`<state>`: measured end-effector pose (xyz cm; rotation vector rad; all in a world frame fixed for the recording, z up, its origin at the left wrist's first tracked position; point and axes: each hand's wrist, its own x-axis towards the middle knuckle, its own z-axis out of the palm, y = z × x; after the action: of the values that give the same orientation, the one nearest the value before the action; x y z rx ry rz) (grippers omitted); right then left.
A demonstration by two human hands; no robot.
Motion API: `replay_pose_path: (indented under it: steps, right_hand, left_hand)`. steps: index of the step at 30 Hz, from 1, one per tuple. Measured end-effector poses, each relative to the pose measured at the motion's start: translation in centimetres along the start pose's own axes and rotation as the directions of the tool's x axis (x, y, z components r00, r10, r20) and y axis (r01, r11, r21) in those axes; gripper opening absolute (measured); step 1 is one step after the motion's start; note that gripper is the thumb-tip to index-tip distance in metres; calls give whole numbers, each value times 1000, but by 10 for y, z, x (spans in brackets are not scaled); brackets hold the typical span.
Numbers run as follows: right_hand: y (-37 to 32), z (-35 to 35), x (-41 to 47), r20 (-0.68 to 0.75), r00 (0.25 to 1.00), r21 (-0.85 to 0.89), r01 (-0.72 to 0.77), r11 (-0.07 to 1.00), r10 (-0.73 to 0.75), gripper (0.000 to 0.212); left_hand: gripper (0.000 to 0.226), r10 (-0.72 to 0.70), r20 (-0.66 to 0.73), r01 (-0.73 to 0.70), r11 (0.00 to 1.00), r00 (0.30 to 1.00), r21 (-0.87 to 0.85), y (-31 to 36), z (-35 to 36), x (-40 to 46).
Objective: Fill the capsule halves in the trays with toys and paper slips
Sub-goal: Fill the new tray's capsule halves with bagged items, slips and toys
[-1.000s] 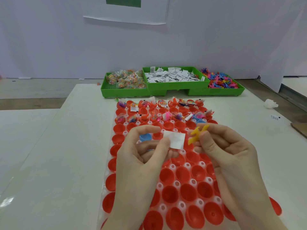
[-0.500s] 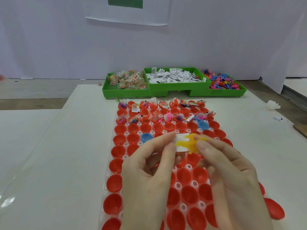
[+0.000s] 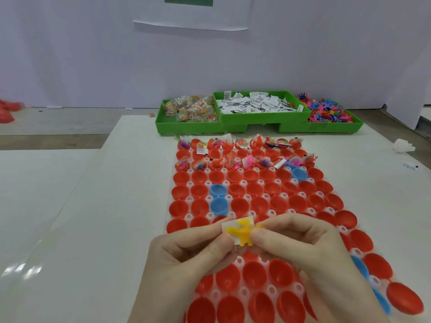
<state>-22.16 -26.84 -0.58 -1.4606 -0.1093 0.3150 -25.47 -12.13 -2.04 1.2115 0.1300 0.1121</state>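
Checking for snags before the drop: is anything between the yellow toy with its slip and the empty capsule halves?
Nothing visible. Both hands pinch the yellow toy and paper slip above open red capsule halves.

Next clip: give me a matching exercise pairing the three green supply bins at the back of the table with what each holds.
Things:
1. left green bin
2. middle green bin
3. right green bin

Contents:
A. loose pink, blue and orange plastic toys
B. white paper slips
C. small clear bags of colourful pieces

Pairs: 1-C, 2-B, 3-A
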Motion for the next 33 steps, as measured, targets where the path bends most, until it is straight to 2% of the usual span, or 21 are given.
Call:
replay_pose_path:
  steps: [2, 5, 11, 14, 16, 18, 21, 23, 25, 27, 30, 33]
  right_hand:
    - [-2, 0, 2, 40, 999, -26, -24, 999, 25, 26]
    - [-8, 2, 7, 135, 988, -35, -64, 997, 68, 18]
    - [-22, 9, 38, 164, 981, -130, -79, 988, 100, 15]
    - [-28, 18, 62, 193, 974, -195, -83, 977, 121, 20]
    - [-30, 28, 77, 231, 969, -231, -29, 973, 84, 21]
    - [-30, 39, 94, 220, 976, -248, 62, 967, -6, 12]
    - [-26, 51, 119, 202, 977, -314, 136, 940, -74, 6]
    - [-21, 55, 132, 234, 970, -380, 152, 912, -64, 4]
    - [-14, 58, 141, 272, 960, -478, 198, 856, -70, 11]
    - [-8, 60, 146, 332, 936, -591, 300, 749, -113, 14]
    - [0, 63, 147, 448, 884, -709, 443, 548, -135, 14]
    - [4, 67, 145, 524, 842, -756, 527, 388, -124, 12]
  left_hand:
    - [39, -6, 18, 6, 1000, 1000, 15, -2, -4, 1]
    - [13, 35, -22, -34, 998, 999, 57, 0, -8, 3]
    - [19, 251, -63, -220, 926, 966, 306, 8, -14, 17]
    - [17, 294, -92, -248, 909, 951, 335, 9, -23, 38]
    - [22, 339, -107, -280, 887, 935, 367, 11, -29, 55]
    - [27, 376, -108, -306, 863, 920, 401, 15, -36, 71]
    - [15, 372, -101, -302, 861, 923, 410, 18, -47, 89]
    - [7, 337, -158, -260, 890, 928, 374, 11, -58, 95]
    - [8, 292, -286, -174, 910, 913, 376, -2, -70, 99]
    - [16, 266, -359, -94, 898, 895, 430, -12, -80, 105]
    - [22, 260, -353, -16, 825, 899, 566, -20, -88, 111]
    - [24, 268, -304, 46, 677, 914, 735, -26, -88, 107]
